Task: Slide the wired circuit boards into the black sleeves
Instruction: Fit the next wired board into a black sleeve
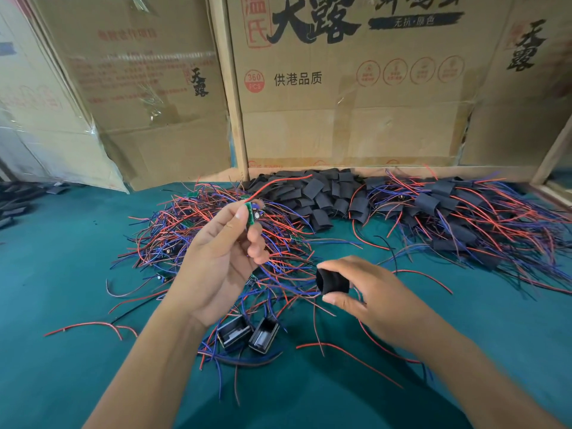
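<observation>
My left hand (216, 258) pinches the small green wired circuit board (249, 213), right hand (365, 292) holds the short black tube sleeve (332, 281), so I'd line the board's narrow end with the mouth first.

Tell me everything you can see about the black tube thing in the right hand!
The black sleeve is a short, wide tube of soft-looking matte black material, a bit wrinkled. The right hand pinches it, fingers on top and thumb below, squeezing it so its mouth opens toward the left. It looks empty, with no board or wires in it. It is held just above the green table cover, lower than the circuit board in the left hand and not touching it.
</observation>
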`<move>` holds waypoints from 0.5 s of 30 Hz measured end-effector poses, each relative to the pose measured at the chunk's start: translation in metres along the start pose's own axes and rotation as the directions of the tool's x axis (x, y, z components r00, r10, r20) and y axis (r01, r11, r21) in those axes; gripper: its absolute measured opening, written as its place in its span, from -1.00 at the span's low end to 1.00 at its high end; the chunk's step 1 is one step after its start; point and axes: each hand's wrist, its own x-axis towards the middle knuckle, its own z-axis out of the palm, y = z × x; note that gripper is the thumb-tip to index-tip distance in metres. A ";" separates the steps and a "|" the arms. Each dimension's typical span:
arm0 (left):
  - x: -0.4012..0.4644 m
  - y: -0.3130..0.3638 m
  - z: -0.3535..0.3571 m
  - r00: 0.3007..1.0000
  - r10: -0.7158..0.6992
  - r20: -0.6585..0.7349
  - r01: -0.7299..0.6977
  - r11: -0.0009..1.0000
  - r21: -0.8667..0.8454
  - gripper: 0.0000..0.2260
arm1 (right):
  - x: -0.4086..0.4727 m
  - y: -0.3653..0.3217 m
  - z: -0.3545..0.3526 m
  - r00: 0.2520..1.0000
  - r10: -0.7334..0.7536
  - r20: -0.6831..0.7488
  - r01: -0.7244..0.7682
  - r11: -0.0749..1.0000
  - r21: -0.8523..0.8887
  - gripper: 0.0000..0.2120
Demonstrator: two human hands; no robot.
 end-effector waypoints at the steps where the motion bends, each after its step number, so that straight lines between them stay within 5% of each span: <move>1: 0.000 -0.001 0.001 1.000 0.004 -0.004 -0.004 1.000 -0.015 -0.76 | 0.000 -0.001 0.001 1.000 -0.001 0.004 0.001 1.000 -0.001 -0.64; 15: 0.001 -0.008 0.006 0.999 0.029 -0.036 -0.030 0.999 -0.021 -0.77 | -0.001 -0.013 0.004 0.997 -0.061 0.053 0.056 0.995 0.079 -0.64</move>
